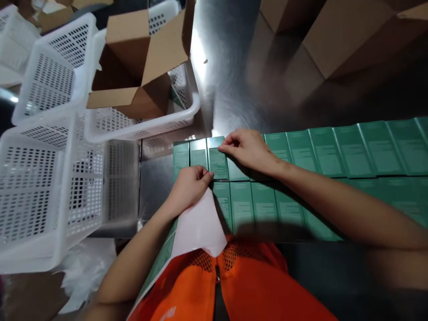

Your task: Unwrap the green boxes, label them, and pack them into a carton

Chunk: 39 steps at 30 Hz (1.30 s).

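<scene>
From my remote seat I look down on a steel table (230,80) where rows of flat green boxes (301,151) lie side by side, touching, in two bands that run off to the right. The right hand (247,149) rests on the near end of the upper row, fingers curled and pinched narrow at the top edge of one green box (217,161), third from the left end. The left hand (190,183) sits just below and beside it, closed into a loose fist around the upper edge of a white sheet (200,225) that slopes down toward an orange mesh vest (247,281). To the left, white plastic baskets (40,178) stand stacked and nested; one holds an open cardboard carton (140,62). More brown cartons (337,31) crowd the table's far right corner.
</scene>
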### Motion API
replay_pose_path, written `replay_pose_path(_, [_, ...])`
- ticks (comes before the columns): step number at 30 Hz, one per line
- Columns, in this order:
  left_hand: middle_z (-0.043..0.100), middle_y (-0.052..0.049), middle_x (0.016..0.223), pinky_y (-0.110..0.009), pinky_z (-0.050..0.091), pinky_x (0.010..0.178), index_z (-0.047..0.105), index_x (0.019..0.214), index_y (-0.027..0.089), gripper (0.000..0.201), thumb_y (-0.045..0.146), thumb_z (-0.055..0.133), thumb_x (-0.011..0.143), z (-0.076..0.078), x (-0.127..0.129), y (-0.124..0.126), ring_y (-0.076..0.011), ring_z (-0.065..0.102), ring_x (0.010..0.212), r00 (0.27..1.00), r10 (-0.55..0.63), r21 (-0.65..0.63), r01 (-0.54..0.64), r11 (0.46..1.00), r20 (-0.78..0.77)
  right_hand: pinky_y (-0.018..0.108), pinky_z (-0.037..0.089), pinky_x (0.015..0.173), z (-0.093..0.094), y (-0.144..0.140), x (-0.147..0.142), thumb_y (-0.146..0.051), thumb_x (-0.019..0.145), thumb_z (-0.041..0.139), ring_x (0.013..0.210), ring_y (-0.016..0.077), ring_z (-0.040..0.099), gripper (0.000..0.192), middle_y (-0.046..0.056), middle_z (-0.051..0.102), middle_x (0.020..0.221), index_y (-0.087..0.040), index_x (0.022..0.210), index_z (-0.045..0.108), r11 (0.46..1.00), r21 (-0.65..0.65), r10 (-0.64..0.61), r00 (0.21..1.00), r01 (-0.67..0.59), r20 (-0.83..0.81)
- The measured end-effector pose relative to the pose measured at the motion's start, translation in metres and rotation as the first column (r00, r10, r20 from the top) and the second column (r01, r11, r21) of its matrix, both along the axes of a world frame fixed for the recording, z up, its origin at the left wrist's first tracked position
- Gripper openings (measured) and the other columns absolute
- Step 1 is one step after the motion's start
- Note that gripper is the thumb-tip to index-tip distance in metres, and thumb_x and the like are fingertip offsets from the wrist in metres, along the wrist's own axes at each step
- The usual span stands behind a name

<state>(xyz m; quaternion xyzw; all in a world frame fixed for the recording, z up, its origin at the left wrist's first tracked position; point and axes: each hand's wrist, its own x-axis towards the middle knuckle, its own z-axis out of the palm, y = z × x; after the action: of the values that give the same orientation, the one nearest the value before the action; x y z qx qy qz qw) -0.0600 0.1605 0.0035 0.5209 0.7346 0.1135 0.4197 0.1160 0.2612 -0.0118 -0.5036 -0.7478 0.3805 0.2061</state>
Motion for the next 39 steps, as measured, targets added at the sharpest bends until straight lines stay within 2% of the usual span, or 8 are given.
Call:
replay_pose_path(17, [0.05,0.002,0.05,-0.029,0.03,0.056,0.056,0.057,0.021,0.027,0.028,0.062,0.082,0.008,0.008,0.011,-0.0164,0.046,0.052,0.996,-0.011,-0.015,0.009,1.0,-0.086,0.032,0.035,0.063,-0.006,-0.001,-0.005,-0.035,0.082,0.076,0.072,0.0192,0.057,0.016,0.005,0.068,0.08,-0.02,0.077,0.073,0.998,0.055,-0.001,0.994,-0.005,0.108])
replay_pose_path(19, [0.051,0.001,0.051,-0.029,0.03,0.058,0.056,0.057,0.021,0.025,0.026,0.063,0.081,0.009,0.008,0.013,-0.0172,0.046,0.054,0.99,-0.058,-0.004,0.057,0.998,-0.13,0.032,0.037,0.066,-0.005,-0.004,-0.006,-0.034,0.078,0.079,0.076,0.0203,0.057,0.018,0.005,0.067,0.087,-0.02,0.086,0.07,0.994,0.11,-0.041,0.993,0.029,0.108])
replay_pose_path(22, [0.054,0.0,0.056,-0.029,0.031,0.059,0.058,0.061,0.021,0.022,0.027,0.061,0.082,0.011,0.007,0.01,-0.0182,0.049,0.058,0.981,-0.112,0.007,0.114,0.993,-0.157,0.031,0.037,0.066,-0.007,-0.004,-0.007,-0.033,0.071,0.083,0.077,0.0201,0.056,0.041,0.004,0.066,0.093,-0.02,0.103,0.062,0.985,0.147,-0.098,0.993,0.087,0.072])
replay_pose_path(26, [0.057,0.0,0.059,-0.028,0.031,0.059,0.067,0.077,0.02,0.023,0.038,0.059,0.089,0.018,-0.002,-0.006,-0.0179,0.051,0.059,0.984,0.044,0.19,-0.01,0.982,-0.174,0.031,0.035,0.064,-0.011,0.004,-0.005,-0.036,0.071,0.082,0.073,0.0186,0.056,0.044,0.001,0.063,0.084,-0.019,0.104,0.058,0.992,0.097,-0.089,0.992,0.08,0.094])
replay_pose_path(30, [0.06,0.001,0.063,-0.027,0.035,0.061,0.068,0.088,0.02,0.03,0.046,0.055,0.093,0.03,-0.029,-0.021,-0.0169,0.054,0.061,0.921,0.37,0.532,-0.252,0.808,-0.126,0.03,0.04,0.062,0.01,-0.02,0.001,-0.041,0.082,0.072,0.064,0.0148,0.056,0.037,-0.002,0.063,0.079,-0.019,0.107,0.056,0.999,-0.035,-0.012,0.998,0.009,-0.069])
replay_pose_path(34, [0.062,-0.001,0.07,-0.028,0.04,0.068,0.064,0.091,0.02,0.026,0.044,0.053,0.094,0.044,-0.064,-0.03,-0.0183,0.057,0.069,0.807,0.583,0.705,-0.358,0.612,-0.096,0.029,0.049,0.059,0.04,-0.104,-0.006,-0.051,0.088,0.067,0.064,0.015,0.062,0.045,0.0,0.066,0.084,-0.023,0.119,0.05,0.988,-0.122,0.047,0.93,-0.098,-0.366])
replay_pose_path(37, [0.063,-0.002,0.075,-0.029,0.041,0.071,0.062,0.093,0.02,0.025,0.043,0.052,0.095,0.05,-0.079,-0.033,-0.0188,0.057,0.073,0.742,0.668,0.778,-0.39,0.493,-0.052,0.032,0.057,0.067,0.038,-0.167,-0.029,-0.049,0.079,0.078,0.081,0.02,0.07,0.074,0.005,0.071,0.101,-0.026,0.137,0.039,0.961,-0.186,0.096,0.874,-0.207,-0.477])
replay_pose_path(39, [0.063,-0.003,0.077,-0.03,0.043,0.074,0.063,0.096,0.02,0.025,0.043,0.052,0.095,0.051,-0.084,-0.034,-0.019,0.059,0.073,0.717,0.697,0.8,-0.401,0.446,-0.029,0.036,0.059,0.071,0.029,-0.19,-0.049,-0.042,0.079,0.079,0.084,0.0213,0.071,0.081,0.007,0.071,0.108,-0.028,0.146,0.034,0.959,-0.17,0.103,0.84,-0.225,-0.533])
